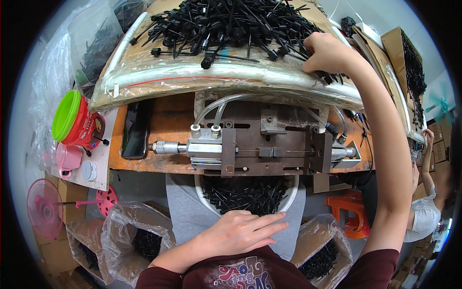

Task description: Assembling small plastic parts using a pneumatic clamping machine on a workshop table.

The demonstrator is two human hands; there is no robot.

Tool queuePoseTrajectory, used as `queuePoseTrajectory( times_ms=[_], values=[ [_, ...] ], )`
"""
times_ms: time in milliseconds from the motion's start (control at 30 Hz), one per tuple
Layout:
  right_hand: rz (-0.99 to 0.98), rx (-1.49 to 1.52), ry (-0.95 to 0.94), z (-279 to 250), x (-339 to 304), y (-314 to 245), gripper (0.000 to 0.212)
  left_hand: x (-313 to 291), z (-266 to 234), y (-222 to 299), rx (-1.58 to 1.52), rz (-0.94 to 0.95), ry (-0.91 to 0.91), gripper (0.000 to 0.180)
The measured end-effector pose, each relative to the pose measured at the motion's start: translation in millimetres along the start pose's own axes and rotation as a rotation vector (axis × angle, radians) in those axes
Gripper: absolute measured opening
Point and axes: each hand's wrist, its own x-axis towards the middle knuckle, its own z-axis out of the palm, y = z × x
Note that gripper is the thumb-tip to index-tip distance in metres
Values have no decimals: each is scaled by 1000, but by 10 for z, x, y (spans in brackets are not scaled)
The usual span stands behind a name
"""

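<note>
A heap of black plastic parts with thin stems and thicker heads lies on a raised, plastic-wrapped tray. At the heap's right side my right hand is closed, its fingers curled in; several black parts stick out beneath the palm. My left hand lies palm down with its fingers stretched out, by the near rim of a white basin on my lap. More black parts fill that basin. Between tray and basin sits a metal clamping fixture with pneumatic cylinders and clear hoses.
A red tub with a green rim, a pink mug and a dark tray are at left. Bags of black parts flank my legs. A pink fan stands lower left. An orange stool and another person are at right.
</note>
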Motion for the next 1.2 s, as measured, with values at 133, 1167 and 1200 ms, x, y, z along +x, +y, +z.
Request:
queuePoseTrajectory(
  times_ms=[133,1167,1200],
  values=[
    [23,128,26,-93,-130,71,27,-68,19,-17,-10,-24,-19,41],
    [-447,949,269,696,-1917,-503,22,210,-447,34,-1135,-380,481,31],
    [-447,968,262,725,-1937,-499,24,208,-456,45,-1164,-396,452,31]
  ],
)
